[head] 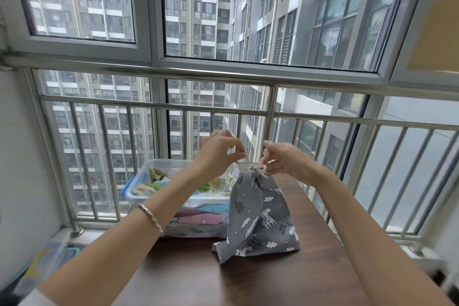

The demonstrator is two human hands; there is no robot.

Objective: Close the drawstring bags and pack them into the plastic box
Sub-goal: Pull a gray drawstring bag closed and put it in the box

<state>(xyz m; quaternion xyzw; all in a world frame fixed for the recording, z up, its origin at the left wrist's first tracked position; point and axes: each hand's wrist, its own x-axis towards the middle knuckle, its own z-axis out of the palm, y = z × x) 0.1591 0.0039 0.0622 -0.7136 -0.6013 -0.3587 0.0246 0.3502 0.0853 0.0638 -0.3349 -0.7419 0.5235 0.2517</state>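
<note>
While hands (218,154) (283,159) pinch cord (260,169), cloth bag (260,221) puckers.

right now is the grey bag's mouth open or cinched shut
Shut: the grey bag is gathered tight at its neck under the cord.

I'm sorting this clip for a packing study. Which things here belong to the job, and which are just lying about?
Part of the job:
grey bag
its cord, pinched by the left hand and the right hand
plastic box
bags already in it

Just there:
table
bracelet
railing
bin on the floor
</note>
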